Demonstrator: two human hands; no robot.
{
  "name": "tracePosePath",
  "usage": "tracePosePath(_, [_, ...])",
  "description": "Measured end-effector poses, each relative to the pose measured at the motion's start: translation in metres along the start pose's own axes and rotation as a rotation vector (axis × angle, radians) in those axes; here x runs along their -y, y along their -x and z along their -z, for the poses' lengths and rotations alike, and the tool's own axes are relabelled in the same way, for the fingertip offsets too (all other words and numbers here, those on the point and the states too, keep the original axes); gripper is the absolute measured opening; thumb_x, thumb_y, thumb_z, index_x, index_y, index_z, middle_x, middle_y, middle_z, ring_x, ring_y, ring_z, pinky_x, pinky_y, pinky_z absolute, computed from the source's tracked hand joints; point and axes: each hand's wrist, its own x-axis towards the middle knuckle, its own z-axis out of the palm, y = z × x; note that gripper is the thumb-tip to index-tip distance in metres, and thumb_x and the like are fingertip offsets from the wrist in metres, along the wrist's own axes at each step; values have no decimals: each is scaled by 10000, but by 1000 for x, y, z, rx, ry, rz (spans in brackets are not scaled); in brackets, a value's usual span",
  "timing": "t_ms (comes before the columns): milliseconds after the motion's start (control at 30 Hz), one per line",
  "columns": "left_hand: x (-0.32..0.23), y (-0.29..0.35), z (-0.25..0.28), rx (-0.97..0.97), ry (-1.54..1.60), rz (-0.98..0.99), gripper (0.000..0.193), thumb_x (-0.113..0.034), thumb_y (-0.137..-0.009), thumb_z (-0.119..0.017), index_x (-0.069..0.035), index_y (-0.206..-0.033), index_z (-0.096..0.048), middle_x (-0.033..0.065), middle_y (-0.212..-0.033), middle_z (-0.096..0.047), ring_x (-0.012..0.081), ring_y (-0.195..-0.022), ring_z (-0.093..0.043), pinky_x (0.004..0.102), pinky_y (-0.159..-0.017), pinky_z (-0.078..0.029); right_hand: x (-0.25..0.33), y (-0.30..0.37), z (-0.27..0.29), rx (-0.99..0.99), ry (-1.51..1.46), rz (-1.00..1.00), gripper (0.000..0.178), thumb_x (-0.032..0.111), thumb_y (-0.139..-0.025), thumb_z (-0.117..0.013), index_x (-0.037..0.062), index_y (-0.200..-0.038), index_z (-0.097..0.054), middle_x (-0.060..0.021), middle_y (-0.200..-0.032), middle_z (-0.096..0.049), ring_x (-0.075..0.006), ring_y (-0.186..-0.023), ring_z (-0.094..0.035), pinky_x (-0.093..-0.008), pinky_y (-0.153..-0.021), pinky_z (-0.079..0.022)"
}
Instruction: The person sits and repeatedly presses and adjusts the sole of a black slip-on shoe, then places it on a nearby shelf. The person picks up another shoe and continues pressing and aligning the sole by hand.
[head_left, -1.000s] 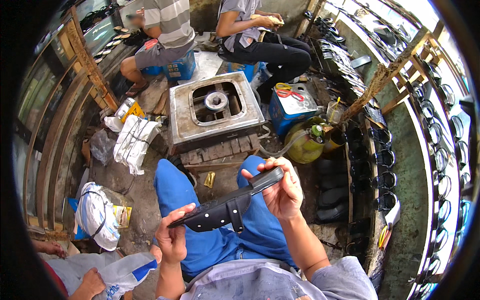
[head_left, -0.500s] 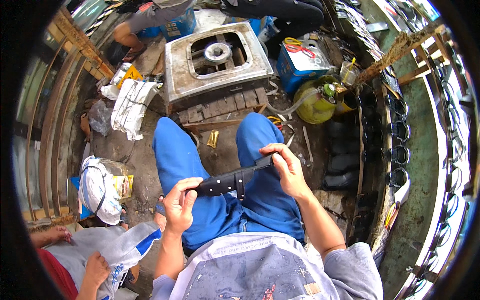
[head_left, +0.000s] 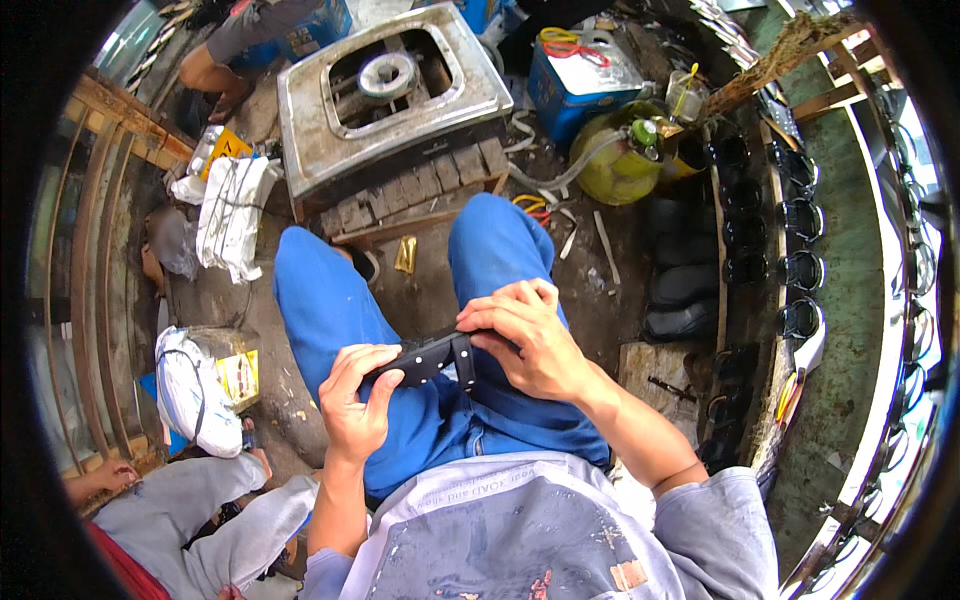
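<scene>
Workshop floor (head_left: 265, 310), cluttered: a black, white-dotted shoe (head_left: 428, 362) is held over blue trousers (head_left: 335, 290) near mid-frame.
Its long axis is tilted up toward frame right; the lower-left end is pinched by the left hand (head_left: 354, 408), the opposite end clasped under the right hand's (head_left: 530, 345) curled grip.

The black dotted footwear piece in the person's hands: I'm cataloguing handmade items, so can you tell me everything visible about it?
The black footwear piece is long and narrow, looks leather-like, and carries small white dots along its near side. Towards its right, a dotted black band crosses it, its lower end reaching below the edge. It lies roughly crosswise, right end higher, above the blue trousers. The left hand grips one end and the right hand the other; both ends are partly hidden.
</scene>
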Motion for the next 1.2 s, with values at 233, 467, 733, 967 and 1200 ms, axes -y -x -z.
tracePosePath(233, [-3,7,-2,-62,-66,55,164,-29,-886,-778,6,-1039,-731,139,-1024,-770,300,-937,-699,383,-853,-548,-12,-5,-13,-43,-47,34,207,79,-865,-768,127,-1064,-733,23,-1136,-735,-189,-1054,-631,-390,-980,-339])
tracePosePath(467, [-21,13,23,-41,-176,-81,186,-39,-857,-803,20,-1020,-735,152,-1008,-769,312,-927,-698,400,-857,-550,17,-1,3,-46,-237,-1,483,131,-856,-754,74,-1313,-609,-125,-1338,-626,-302,-1249,-567,-438,-1088,-334])
tracePosePath(733, [-6,16,23,-43,-92,-10,190,-76,-899,-789,20,-1049,-724,149,-1018,-761,318,-941,-700,398,-879,-552,51,-27,-47,10,-63,113,242,162,-881,-769,115,-1106,-692,-6,-1176,-698,-187,-1059,-625,-399,-983,-380])
tracePosePath(967, [-2,22,15,-103,-180,-68,116,-20,-899,-755,-5,-1003,-705,125,-990,-756,298,-908,-698,397,-840,-537,39,-25,-66,10,-17,163,158,177,-884,-773,158,-1024,-702,49,-1089,-734,-146,-918,-639,-374,-916,-366])
tracePosePath(1200, [6,28,41,-36,-34,-50,240,-110,-912,-784,28,-1096,-715,171,-1107,-755,343,-1036,-705,419,-966,-543,51,-19,-51,-8,1,17,509,276,-839,-844,105,-1264,-623,-51,-1332,-636,-235,-1195,-600,-405,-1043,-335])
